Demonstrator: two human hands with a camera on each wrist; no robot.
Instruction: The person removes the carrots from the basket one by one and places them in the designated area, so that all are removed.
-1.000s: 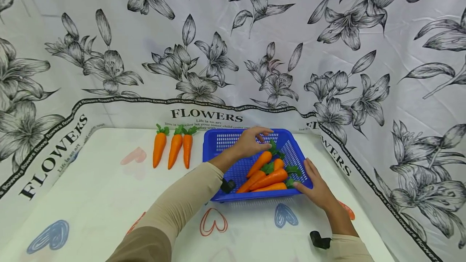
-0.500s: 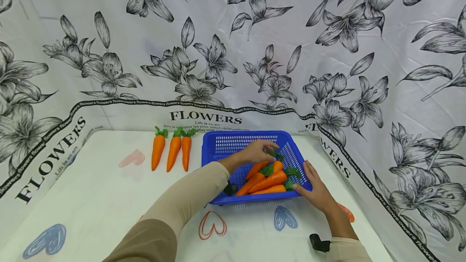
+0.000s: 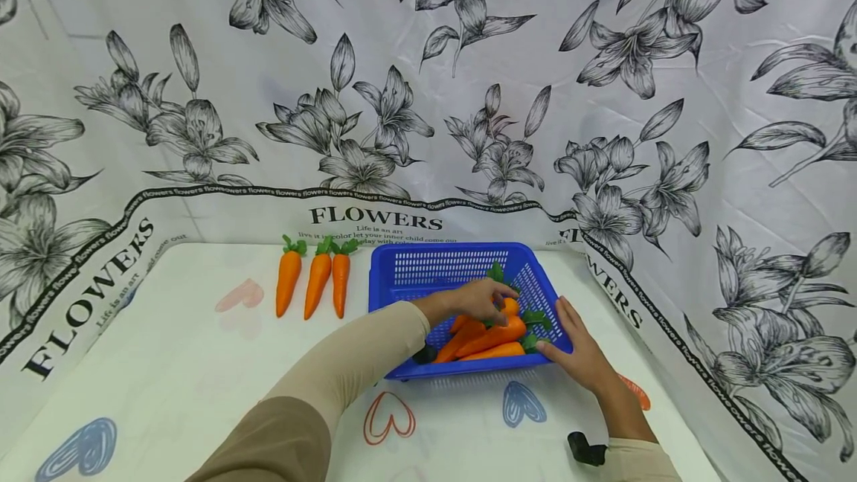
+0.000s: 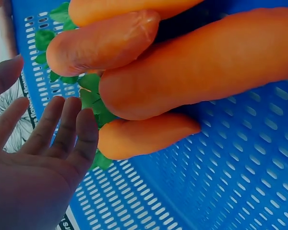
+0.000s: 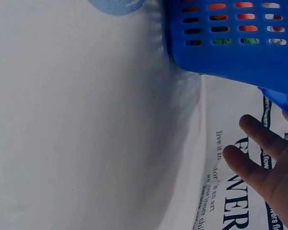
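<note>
White fabric (image 3: 375, 125) printed with black line-drawn lilies and the word FLOWERS hangs behind and beside a white table (image 3: 167, 341) decorated with hearts. Over it, the left hand (image 3: 478, 300) holds nothing: its fingers are loosely extended and parted, as the left wrist view shows, with the tips close to the leafy ends of several plump orange carrots with green tops (image 3: 498, 333). Whether any fingertip touches a carrot cannot be told.

These carrots lie heaped in a rectangular blue plastic basket with slotted walls (image 3: 469, 369), mostly toward its near right side, their leaves toward the right wall and their tips pointing left. One leafy top (image 3: 495, 271) stands up near the far wall.

At the basket's near right corner is the right hand (image 3: 581, 344), fingers spread along the outside of the wall and thumb beside the corner, not curled round anything.

The left arm, in a beige sleeve with a brown upper part (image 3: 361, 344), reaches across the basket's near left corner; the right forearm, in a beige sleeve (image 3: 643, 460), comes up from the lower right.

Left of the basket, three more carrots (image 3: 318, 285) lie on the table, leaves toward the fabric.
</note>
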